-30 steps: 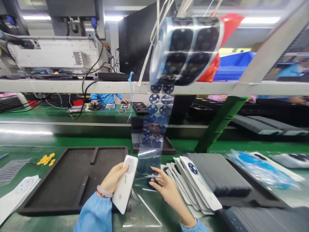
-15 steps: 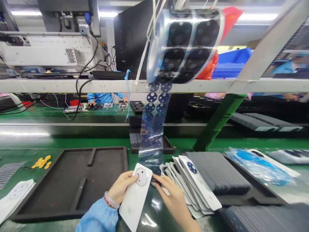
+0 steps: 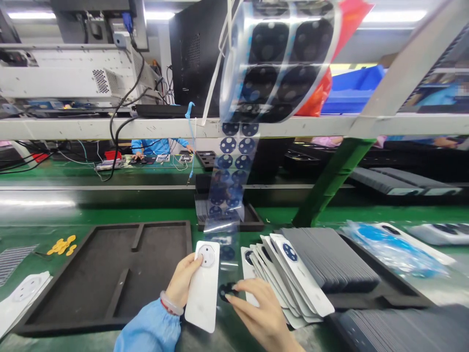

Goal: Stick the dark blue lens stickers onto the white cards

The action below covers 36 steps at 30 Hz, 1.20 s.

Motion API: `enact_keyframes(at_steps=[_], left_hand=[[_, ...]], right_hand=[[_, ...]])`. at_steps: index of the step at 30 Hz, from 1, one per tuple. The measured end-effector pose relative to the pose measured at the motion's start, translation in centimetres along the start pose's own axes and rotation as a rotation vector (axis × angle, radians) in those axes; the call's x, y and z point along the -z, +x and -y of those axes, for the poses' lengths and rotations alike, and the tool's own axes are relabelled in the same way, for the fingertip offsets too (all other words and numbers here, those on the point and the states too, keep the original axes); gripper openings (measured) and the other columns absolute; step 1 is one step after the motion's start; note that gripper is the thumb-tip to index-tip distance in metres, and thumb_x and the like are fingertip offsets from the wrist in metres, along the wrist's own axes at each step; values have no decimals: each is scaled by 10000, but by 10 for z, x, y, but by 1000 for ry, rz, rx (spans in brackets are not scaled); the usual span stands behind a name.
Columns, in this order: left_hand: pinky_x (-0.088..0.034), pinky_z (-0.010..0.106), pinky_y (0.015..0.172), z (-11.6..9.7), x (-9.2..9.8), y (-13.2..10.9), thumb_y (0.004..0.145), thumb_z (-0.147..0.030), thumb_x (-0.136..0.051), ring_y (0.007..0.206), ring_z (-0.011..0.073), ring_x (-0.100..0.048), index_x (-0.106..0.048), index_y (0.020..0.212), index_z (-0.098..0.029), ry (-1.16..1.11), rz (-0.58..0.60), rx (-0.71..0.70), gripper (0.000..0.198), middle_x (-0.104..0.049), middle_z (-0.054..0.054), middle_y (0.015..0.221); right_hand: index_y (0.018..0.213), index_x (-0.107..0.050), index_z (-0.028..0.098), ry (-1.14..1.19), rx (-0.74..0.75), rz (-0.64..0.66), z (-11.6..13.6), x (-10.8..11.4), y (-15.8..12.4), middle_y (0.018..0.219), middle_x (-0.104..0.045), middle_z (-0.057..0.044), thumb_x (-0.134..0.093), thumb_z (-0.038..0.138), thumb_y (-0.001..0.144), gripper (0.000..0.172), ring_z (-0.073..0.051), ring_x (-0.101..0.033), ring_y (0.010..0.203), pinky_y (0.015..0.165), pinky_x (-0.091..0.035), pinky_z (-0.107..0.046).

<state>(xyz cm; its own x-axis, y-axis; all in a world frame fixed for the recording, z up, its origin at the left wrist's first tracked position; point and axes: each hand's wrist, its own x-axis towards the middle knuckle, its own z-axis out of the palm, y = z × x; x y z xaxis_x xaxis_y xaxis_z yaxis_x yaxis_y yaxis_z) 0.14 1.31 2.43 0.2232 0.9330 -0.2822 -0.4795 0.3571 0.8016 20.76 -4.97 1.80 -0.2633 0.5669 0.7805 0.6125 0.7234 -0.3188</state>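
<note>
My left hand grips a white phone back cover by its left edge, round camera ring facing up. Just to its right, my right hand pinches a small round black lens sticker between fingertips. Above hangs a clear film strip dotted with round dark stickers, fed from a big roll on the shelf rail. A fanned stack of white covers leans beside my right hand.
A black foam tray lies at left, with yellow bits and a white cover beyond it. Grey sheets fill a tray at right, near blue-filmed covers. Across the conveyor, a person in blue sleeves works.
My left hand turned the white cover more upright and drew it slightly left. My right hand pulled down from the strip's end with a round sticker pinched in its fingertips.
</note>
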Motion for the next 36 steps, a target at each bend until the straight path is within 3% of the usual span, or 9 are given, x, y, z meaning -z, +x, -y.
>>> enact_keyframes(at_steps=[3, 5, 8, 9, 11, 14, 19, 29, 36], left_hand=[[-520, 236, 599, 5, 2, 2, 677, -488, -796, 651, 147, -655, -684, 964, -157, 102, -152, -171, 453, -732, 49, 818], [-542, 279, 751, 9, 2, 2, 728, -499, -749, 883, 203, -683, -663, 1087, -185, 207, -222, -310, 485, -713, 89, 1086], [-457, 295, 989, 13, -2, -2, 789, -467, -698, 1242, 249, -538, -634, 1181, -235, 324, -255, -512, 460, -513, 75, 1432], [-439, 292, 1012, 13, -4, -4, 803, -461, -683, 1274, 250, -510, -630, 1187, -241, 340, -236, -527, 446, -497, 68, 1448], [-479, 304, 947, 13, -8, -7, 822, -477, -651, 1177, 253, -582, -635, 1156, -227, 343, -175, -463, 417, -614, 80, 1312], [-521, 300, 788, 13, -11, -8, 830, -524, -611, 915, 236, -663, -663, 985, -177, 317, -126, -363, 384, -721, 72, 967], [-498, 272, 817, 18, -5, -5, 846, -510, -586, 921, 214, -638, -678, 981, -176, 316, -177, -389, 372, -717, 59, 966], [-497, 303, 836, 18, -6, -8, 908, -466, -501, 944, 228, -638, -654, 1043, -163, 400, -96, -383, 365, -714, 81, 1035], [-501, 292, 788, 16, -7, -8, 870, -499, -549, 938, 237, -649, -675, 1054, -161, 399, -117, -374, 404, -723, 88, 1028]], right_hand=[[788, -741, 273, 329, -439, -111, 6, 9, 14, 760, -680, -40, -711, 302, 828, 58, -209, -656, 715, 637, -564, -321], [745, -728, 237, 474, -651, -178, 7, 10, 25, 725, -664, -36, -767, 377, 768, 147, -202, -635, 684, 627, -558, -310], [880, -748, 217, 625, -820, -227, 6, -3, 40, 738, -656, -21, -809, 413, 702, 271, -183, -623, 685, 677, -558, -310], [971, -742, 215, 672, -864, -238, 6, -11, 44, 749, -653, -14, -811, 417, 696, 349, -177, -624, 692, 698, -559, -314], [1066, -718, 205, 753, -933, -247, 5, -31, 50, 773, -661, -13, -812, 427, 690, 446, -178, -633, 721, 734, -559, -324], [892, -732, 173, 823, -979, -234, 4, -60, 54, 803, -699, -49, -817, 456, 671, 369, -209, -652, 770, 750, -550, -340], [757, -707, 157, 754, -1030, -222, -3, -86, 47, 685, -661, -32, -823, 497, 637, 379, -179, -587, 648, 620, -491, -293], [732, -715, 167, 658, -1028, -251, -9, -85, 41, 675, -639, -21, -818, 471, 630, 337, -155, -503, 633, 623, -428, -283], [748, -716, 178, 674, -1010, -270, -9, -87, 41, 728, -670, -34, -812, 460, 652, 312, -171, -545, 680, 657, -447, -291]])
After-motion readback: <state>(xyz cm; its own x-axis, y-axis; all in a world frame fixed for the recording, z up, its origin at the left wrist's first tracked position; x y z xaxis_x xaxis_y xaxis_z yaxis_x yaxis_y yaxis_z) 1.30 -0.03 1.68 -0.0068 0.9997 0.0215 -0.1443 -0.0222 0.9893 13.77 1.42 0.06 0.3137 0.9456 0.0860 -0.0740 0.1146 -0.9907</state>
